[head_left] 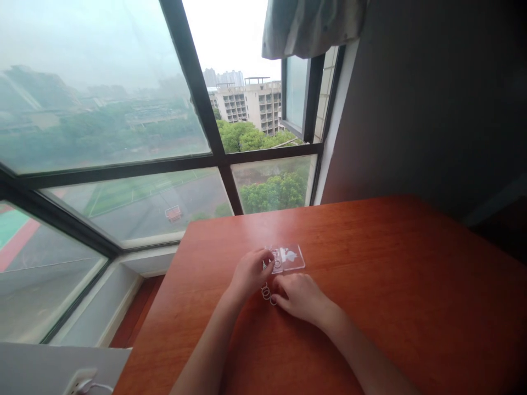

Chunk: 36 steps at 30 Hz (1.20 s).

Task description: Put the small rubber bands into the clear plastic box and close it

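On the reddish-brown table, a clear plastic piece [293, 257] with a white printed figure lies flat just beyond my hands. At its left end, my left hand [252, 271] has thumb and forefinger curled about the edge, beside small ring shapes that are hard to make out. Several thin metal rings [265, 293] lie in a short row nearer to me, between the two hands. My right hand [301, 293] rests on the tabletop with fingers bent in, its thumb tip at the nearest ring [273, 301]. The other right fingertips are partly hidden.
The wooden table [395, 263] stretches off to the right, and its left edge drops to the floor. Dark-framed windows [123, 164] run behind it, with a curtain [313, 27] above. A wall socket with a plug [84, 384] shows at lower left.
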### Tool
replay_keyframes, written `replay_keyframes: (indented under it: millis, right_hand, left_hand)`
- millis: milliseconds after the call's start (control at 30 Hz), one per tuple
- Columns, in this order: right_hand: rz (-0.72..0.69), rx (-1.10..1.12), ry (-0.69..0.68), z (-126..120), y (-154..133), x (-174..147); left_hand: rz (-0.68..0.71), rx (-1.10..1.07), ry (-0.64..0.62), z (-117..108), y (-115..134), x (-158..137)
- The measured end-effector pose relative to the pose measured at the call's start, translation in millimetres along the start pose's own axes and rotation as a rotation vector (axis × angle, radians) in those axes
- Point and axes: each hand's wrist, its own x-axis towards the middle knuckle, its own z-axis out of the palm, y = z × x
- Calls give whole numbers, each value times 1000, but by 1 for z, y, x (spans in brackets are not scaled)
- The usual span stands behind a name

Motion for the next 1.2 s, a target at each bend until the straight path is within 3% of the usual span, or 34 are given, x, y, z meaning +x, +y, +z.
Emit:
replay_keyframes:
  millis: [300,467,833,1000,1200]
  right_hand:
    - [8,-126,-25,0,4,-2]
    - [16,-60,-6,0,10,2]
    - [147,151,399,6,32,11]
    - [123,230,496,8,30,15]
    - [112,317,551,-6,21,22]
  left_hand:
    - [-6,88,-7,0,0,0]
    - [-14,113,-3,3,-1,-1]
    - [42,16,28,-1,2,2]
    - [68,-77,18,0,3,2]
    - [70,-97,8,0,3,4]
